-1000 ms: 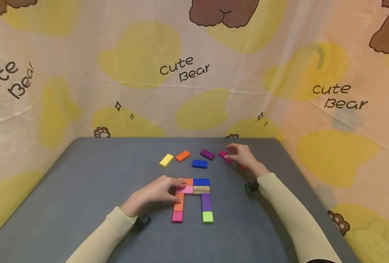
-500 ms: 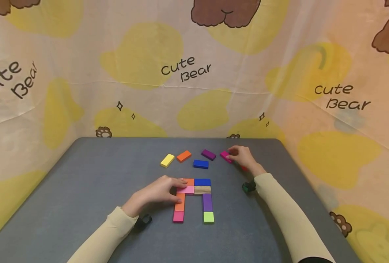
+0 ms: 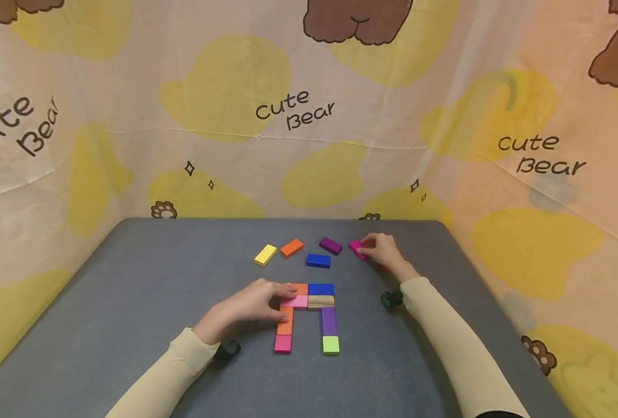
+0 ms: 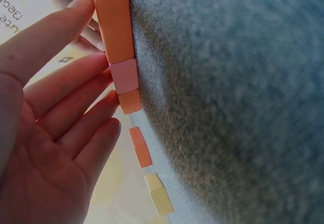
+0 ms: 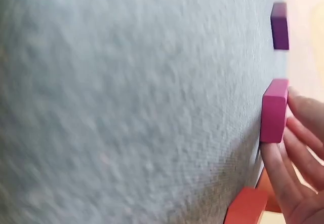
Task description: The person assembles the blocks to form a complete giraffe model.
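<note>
Flat coloured blocks form an arch-like figure on the table. Its top rows hold an orange block [image 3: 301, 288], a blue block [image 3: 321, 289], a pink block [image 3: 299, 302] and a wood-grain block [image 3: 321, 301]. One leg is an orange block [image 3: 285, 327] over a deep-pink block [image 3: 283, 343]; the other is a purple block [image 3: 328, 321] over a lime block [image 3: 331, 345]. My left hand [image 3: 254, 302] rests its fairly straight fingertips along the figure's left side, partly covering it. Farther back, my right hand [image 3: 384, 249] pinches a magenta block [image 5: 274, 112] between thumb and fingers.
Loose blocks lie behind the figure: yellow [image 3: 265, 255], orange [image 3: 291, 248], dark purple [image 3: 331, 245] and blue [image 3: 318, 261]. A red block [image 5: 246, 206] sits beside my right hand, mostly hidden in the head view. Patterned cloth [image 3: 309, 162] surrounds the grey table [image 3: 194, 261].
My right wrist and forearm have shifted slightly left, while the fingers stay at the magenta block. The left hand and the arranged blocks look the same.
</note>
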### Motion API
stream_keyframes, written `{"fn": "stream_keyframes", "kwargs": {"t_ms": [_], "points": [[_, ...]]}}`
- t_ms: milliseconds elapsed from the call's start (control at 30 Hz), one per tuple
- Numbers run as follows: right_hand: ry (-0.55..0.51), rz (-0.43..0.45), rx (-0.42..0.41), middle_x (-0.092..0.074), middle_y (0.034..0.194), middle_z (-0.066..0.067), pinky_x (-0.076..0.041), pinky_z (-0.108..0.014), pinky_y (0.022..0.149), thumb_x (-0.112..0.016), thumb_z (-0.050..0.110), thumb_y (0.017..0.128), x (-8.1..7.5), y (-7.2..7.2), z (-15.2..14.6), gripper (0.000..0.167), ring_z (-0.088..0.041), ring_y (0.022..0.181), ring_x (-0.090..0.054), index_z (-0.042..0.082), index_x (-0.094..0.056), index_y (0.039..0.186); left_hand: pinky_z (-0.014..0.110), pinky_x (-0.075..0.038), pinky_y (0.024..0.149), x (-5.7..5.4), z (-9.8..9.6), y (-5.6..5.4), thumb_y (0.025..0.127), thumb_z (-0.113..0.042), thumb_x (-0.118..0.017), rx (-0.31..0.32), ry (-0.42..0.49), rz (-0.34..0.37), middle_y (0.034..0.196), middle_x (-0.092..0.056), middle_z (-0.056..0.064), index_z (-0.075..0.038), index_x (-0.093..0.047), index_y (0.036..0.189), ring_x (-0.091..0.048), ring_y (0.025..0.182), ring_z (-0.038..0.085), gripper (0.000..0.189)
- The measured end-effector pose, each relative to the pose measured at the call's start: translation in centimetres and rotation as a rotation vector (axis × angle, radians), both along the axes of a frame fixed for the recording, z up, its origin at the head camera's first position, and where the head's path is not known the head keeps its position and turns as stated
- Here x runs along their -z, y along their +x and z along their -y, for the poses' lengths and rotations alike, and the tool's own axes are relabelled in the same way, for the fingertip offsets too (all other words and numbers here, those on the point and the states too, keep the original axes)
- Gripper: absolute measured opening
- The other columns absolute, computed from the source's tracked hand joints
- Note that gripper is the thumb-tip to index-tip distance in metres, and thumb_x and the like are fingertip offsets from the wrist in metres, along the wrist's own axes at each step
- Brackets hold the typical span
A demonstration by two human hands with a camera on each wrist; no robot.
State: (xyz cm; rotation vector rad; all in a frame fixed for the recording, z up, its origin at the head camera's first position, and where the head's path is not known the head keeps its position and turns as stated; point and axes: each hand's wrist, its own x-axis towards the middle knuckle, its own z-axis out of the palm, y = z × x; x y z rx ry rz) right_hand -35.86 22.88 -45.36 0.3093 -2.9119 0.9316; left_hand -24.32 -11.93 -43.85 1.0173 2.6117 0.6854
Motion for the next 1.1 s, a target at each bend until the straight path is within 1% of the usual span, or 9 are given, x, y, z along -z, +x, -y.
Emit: {"fn": "stream_keyframes", "kwargs": {"t_ms": [200,333,400,467,600,767,867,967,1100], "points": [[-0.011,-0.015,0.109,-0.071,0.095,-0.015,-0.053,-0.039,0.076,-0.075,0.027,0.082,0.1,1.3,1.2,0.034,-0.026,0.087,-0.066,0.001,-0.068,0.102,0.043,-0.042,0.104,0.1,0.0,0.0,0.080,-0.034,-0.075,-0.006,-0.005,0.004,0.134,-0.057,-0.003,-0.017,-0.061,0.128,-0.048,0.131,0.017,0.053],[-0.031,0.015,0.190,-0.071,0.094,-0.015,-0.055,-0.035,0.072,-0.075,0.031,0.081,0.3,2.0,2.0,0.036,-0.024,0.083,-0.065,0.001,-0.067,0.101,0.043,-0.042,0.104,0.0,0.2,0.0,0.080,-0.035,-0.075,-0.002,0.004,-0.001,0.134,-0.057,-0.003,-0.017,-0.061,0.129,-0.048,0.131,0.017,0.054],[-0.046,0.030,0.210,-0.071,0.096,-0.015,-0.055,-0.034,0.070,-0.074,0.032,0.082,0.3,2.2,2.3,0.037,-0.023,0.081,-0.066,0.002,-0.067,0.102,0.043,-0.042,0.104,0.0,0.2,0.0,0.080,-0.034,-0.075,-0.003,0.012,-0.004,0.134,-0.058,-0.003,-0.017,-0.061,0.129,-0.048,0.131,0.017,0.054],[-0.058,0.037,0.200,-0.070,0.097,-0.016,-0.056,-0.034,0.070,-0.073,0.033,0.083,0.3,2.3,2.2,0.039,-0.024,0.081,-0.066,0.001,-0.066,0.103,0.043,-0.042,0.104,-0.1,0.3,0.1,0.080,-0.034,-0.075,-0.004,0.017,-0.004,0.134,-0.058,-0.003,-0.017,-0.061,0.129,-0.048,0.131,0.017,0.054],[-0.062,0.023,0.112,-0.070,0.104,-0.017,-0.056,-0.037,0.076,-0.072,0.035,0.083,0.0,2.1,1.3,0.045,-0.027,0.091,-0.067,0.000,-0.065,0.112,0.043,-0.043,0.103,-0.1,0.3,0.1,0.080,-0.034,-0.075,-0.001,0.018,-0.002,0.133,-0.058,-0.003,-0.017,-0.061,0.129,-0.049,0.130,0.018,0.054],[-0.054,0.024,-0.086,-0.064,0.120,-0.019,-0.051,-0.045,0.091,-0.076,0.031,0.080,-0.8,1.4,-0.4,0.061,-0.031,0.108,-0.064,-0.001,-0.057,0.127,0.044,-0.043,0.103,-0.1,0.3,0.1,0.080,-0.034,-0.075,-0.004,0.021,0.005,0.133,-0.058,-0.003,-0.017,-0.061,0.129,-0.049,0.130,0.018,0.054],[-0.033,0.068,-0.183,-0.058,0.130,-0.018,-0.048,-0.044,0.096,-0.080,0.029,0.076,-1.0,0.9,-1.0,0.070,-0.031,0.114,-0.061,0.000,-0.052,0.134,0.045,-0.043,0.103,-0.1,0.3,0.1,0.080,-0.034,-0.076,-0.006,0.022,0.006,0.133,-0.058,-0.003,-0.017,-0.061,0.129,-0.049,0.130,0.019,0.054],[-0.014,0.103,-0.234,-0.055,0.135,-0.018,-0.047,-0.043,0.097,-0.081,0.028,0.074,-1.0,0.6,-1.4,0.075,-0.031,0.116,-0.059,0.001,-0.049,0.136,0.044,-0.043,0.103,0.0,0.3,0.0,0.080,-0.034,-0.076,0.002,0.020,0.002,0.134,-0.058,-0.002,-0.017,-0.061,0.129,-0.049,0.130,0.018,0.054],[-0.029,0.126,-0.269,-0.054,0.135,-0.020,-0.047,-0.042,0.097,-0.082,0.023,0.074,-1.0,0.4,-1.5,0.073,-0.032,0.118,-0.058,-0.001,-0.049,0.135,0.044,-0.042,0.103,0.1,0.2,-0.1,0.079,-0.034,-0.076,0.007,0.017,0.000,0.134,-0.058,-0.002,-0.017,-0.060,0.129,-0.048,0.131,0.018,0.055]]}}
